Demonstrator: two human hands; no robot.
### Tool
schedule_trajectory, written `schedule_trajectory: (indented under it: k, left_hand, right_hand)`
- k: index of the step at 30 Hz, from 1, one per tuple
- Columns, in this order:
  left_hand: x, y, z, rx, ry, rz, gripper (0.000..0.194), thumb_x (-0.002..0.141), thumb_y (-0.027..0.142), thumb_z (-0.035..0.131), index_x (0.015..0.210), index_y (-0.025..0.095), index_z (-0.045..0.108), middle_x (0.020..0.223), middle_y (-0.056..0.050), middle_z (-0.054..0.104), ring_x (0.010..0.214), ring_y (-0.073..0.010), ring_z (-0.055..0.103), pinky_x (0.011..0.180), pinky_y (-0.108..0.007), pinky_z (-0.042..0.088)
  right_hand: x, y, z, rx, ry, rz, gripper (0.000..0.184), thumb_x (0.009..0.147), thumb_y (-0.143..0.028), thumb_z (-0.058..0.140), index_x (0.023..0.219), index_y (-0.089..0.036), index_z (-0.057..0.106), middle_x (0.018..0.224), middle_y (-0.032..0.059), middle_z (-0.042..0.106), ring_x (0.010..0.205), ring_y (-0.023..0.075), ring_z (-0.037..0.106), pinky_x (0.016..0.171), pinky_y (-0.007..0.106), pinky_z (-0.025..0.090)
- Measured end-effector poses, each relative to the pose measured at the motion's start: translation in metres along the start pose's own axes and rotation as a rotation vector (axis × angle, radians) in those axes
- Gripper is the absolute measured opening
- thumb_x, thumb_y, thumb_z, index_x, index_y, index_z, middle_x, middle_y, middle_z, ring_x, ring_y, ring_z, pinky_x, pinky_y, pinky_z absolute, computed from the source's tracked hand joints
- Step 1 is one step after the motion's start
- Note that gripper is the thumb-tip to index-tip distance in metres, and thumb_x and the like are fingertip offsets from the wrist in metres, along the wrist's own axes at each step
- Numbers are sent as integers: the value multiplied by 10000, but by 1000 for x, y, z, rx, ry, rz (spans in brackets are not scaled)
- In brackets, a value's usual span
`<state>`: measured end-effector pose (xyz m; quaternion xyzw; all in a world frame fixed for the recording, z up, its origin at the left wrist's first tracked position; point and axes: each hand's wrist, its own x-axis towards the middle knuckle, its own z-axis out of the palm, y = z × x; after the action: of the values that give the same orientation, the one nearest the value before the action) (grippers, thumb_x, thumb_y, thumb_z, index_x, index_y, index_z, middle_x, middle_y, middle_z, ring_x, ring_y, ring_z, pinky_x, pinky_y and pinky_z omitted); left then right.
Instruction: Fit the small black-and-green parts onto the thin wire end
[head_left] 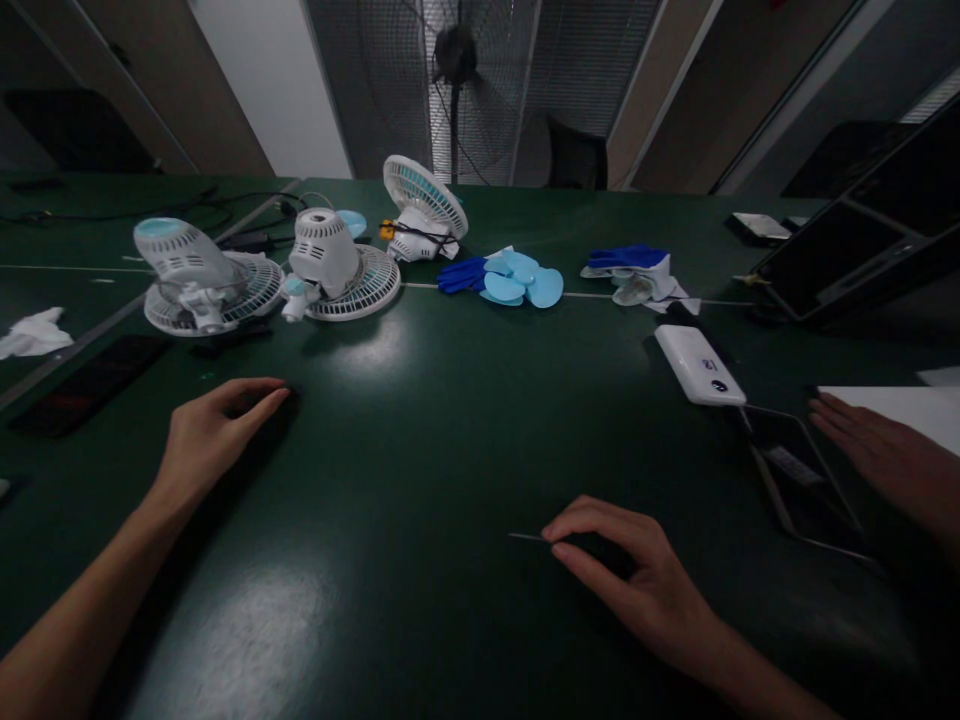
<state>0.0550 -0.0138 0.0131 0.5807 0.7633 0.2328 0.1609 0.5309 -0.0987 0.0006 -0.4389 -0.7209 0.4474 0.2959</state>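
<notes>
My right hand (637,570) is low over the table, right of centre. Its thumb and forefinger are pinched on a thin metal pin (527,537), which points left; the rest of the pin is hidden in the fingers. On the left, my left hand (214,425) rests near the table top, thumb and fingertips pressed together. Whether anything small is between them I cannot make out. Beyond that hand lie two white fan heads (326,255) with their grilles down on the green table (420,420).
A third small fan (424,205) stands at the back. Light blue fan blades (521,278) and blue-white gloves (634,265) lie mid-table. On the right are a white power bank (699,365), a phone (802,475) and another person's hand (885,450). A dark slab (86,385) lies left.
</notes>
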Motion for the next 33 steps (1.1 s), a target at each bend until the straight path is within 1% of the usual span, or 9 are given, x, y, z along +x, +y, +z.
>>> schedule_trajectory:
  k: [5,8,14,19,22,24,27,31,33]
  left_hand:
    - [4,-2,-2,-80,-60,-112,664,835,697,663,1264,193,710,1159,-52,753,1033,-274,659,821,-310,481]
    - [5,-2,-1,-139,-86,-131,656,825,691,681,1236,181,709,1134,-56,754,979,-255,659,773,-291,472]
    - [9,-2,0,-211,-75,-139,573,819,611,726,1169,157,717,1248,-77,737,1069,-263,664,896,-321,492]
    - [5,5,-3,-225,-87,-161,565,811,602,737,1163,162,718,1226,-83,747,1131,-291,669,997,-374,493]
    - [-2,13,3,-227,-93,-138,551,831,610,720,1176,181,714,1215,-67,752,1142,-292,672,1019,-390,490]
    - [-11,25,13,-239,-143,-66,513,843,602,716,1158,197,724,1196,-60,756,1115,-283,685,998,-382,499]
    - [-35,57,35,-264,-262,142,427,876,574,700,1095,211,748,1136,-74,758,1024,-267,698,895,-369,524]
    - [-81,111,69,-376,-503,388,215,963,424,658,1037,248,756,1102,-46,732,990,-205,681,859,-334,511]
    - [-100,131,84,-424,-598,475,139,972,350,663,1035,259,746,1067,-25,727,986,-186,669,861,-324,497]
  right_hand:
    - [0,2,0,-4,-12,2,142,1006,-232,665,1100,-277,762,995,30,762,899,201,737,776,317,576]
    - [0,3,-1,1,-20,12,148,1012,-230,659,1110,-287,755,1002,23,754,911,195,732,788,317,571]
    - [0,0,0,-1,-18,13,155,1010,-206,655,1102,-278,756,999,26,757,914,196,734,795,321,565]
    - [0,0,1,-7,-9,-4,159,1004,-196,662,1099,-282,755,999,15,761,918,191,735,802,316,558]
    - [-1,1,0,1,-11,-11,160,1007,-196,662,1103,-287,752,1001,6,757,923,181,732,811,306,550]
    - [-1,0,0,2,-15,-10,171,1012,-193,656,1111,-295,750,1007,2,755,927,176,731,812,300,546]
    - [-1,0,0,5,-11,-15,184,1007,-184,657,1114,-300,750,1002,-1,753,915,172,730,798,293,543]
    - [0,0,1,6,4,-25,175,995,-171,664,1092,-287,753,990,1,757,907,172,729,795,291,540]
    - [0,1,1,-5,7,-21,168,994,-170,668,1084,-283,755,986,2,758,904,172,729,798,292,537]
